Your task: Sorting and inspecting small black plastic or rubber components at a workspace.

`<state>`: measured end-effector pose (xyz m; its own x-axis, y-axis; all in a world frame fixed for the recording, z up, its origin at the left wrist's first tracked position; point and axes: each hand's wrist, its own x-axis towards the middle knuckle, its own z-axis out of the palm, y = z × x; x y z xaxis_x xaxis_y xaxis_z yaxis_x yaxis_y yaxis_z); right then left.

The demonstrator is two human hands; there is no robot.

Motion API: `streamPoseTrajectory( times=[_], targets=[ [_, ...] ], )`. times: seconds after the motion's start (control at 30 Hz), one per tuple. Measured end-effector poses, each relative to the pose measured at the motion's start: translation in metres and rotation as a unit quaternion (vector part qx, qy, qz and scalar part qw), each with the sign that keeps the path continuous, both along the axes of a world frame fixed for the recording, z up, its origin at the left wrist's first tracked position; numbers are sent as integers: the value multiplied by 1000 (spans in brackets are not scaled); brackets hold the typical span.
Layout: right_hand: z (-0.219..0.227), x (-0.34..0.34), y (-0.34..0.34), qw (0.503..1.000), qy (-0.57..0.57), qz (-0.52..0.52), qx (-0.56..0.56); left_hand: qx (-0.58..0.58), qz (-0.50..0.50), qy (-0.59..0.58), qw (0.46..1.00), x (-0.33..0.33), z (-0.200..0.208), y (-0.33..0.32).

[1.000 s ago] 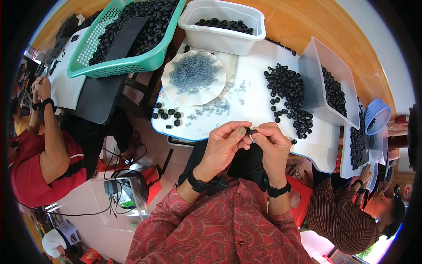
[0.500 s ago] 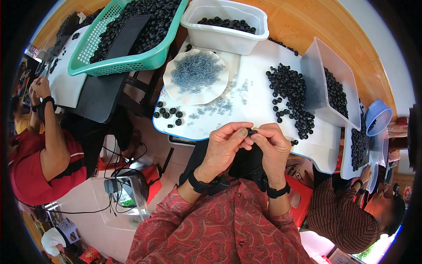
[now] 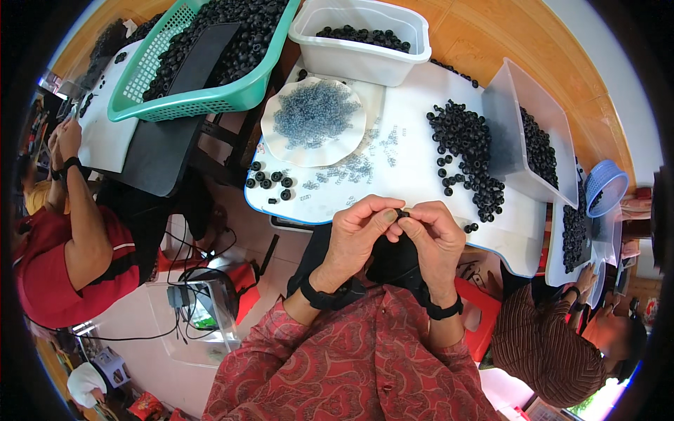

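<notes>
My left hand (image 3: 359, 238) and my right hand (image 3: 433, 242) meet just off the table's near edge. Between their thumbs and fingertips they pinch a small black plastic piece, like a cord lock (image 3: 401, 215), which the fingers partly cover. Beyond my left hand, a scalloped white plate (image 3: 281, 151) bears a heap of tiny springs (image 3: 312, 116). More loose springs (image 3: 354, 167) lie on the tabletop beside the plate. Several round black pieces (image 3: 266, 183) sit at the table's left corner. Farther right spreads a larger pile of black pieces (image 3: 460, 137).
Along the back stand a green basket (image 3: 210, 103) and a white tub (image 3: 361, 63), both with black pieces. A translucent bin (image 3: 509, 133) lies tipped at right. Co-workers sit on the left (image 3: 77, 259) and right (image 3: 547, 344). Cables (image 3: 182, 309) hang over a clear box at lower left.
The black piece has turned slightly between my fingertips, and my fingers have shifted a little around it. The things on the table have stayed put.
</notes>
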<state>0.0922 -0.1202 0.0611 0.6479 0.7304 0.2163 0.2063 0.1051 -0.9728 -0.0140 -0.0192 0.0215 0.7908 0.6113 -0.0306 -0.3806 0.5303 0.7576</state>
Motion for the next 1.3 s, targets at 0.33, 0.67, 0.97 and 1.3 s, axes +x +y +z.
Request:
streamPoseTrajectory(
  times=[0.33, 0.67, 0.97, 1.3],
  targets=[
    [8, -5, 2, 998, -36, -32, -25, 16, -11, 2, 1000, 0, -4, 1],
    [9, -7, 1, 976, -193, -55, -83, -32, -1, 23, 999, -1, -8, 1],
    [15, -4, 3, 969, -220, -65, -96, -72, -27, -5, 997, -2, -6, 2],
    [14, -5, 3, 976, -193, -59, -85, -82, -33, -4, 996, -2, -7, 3]
  ],
)
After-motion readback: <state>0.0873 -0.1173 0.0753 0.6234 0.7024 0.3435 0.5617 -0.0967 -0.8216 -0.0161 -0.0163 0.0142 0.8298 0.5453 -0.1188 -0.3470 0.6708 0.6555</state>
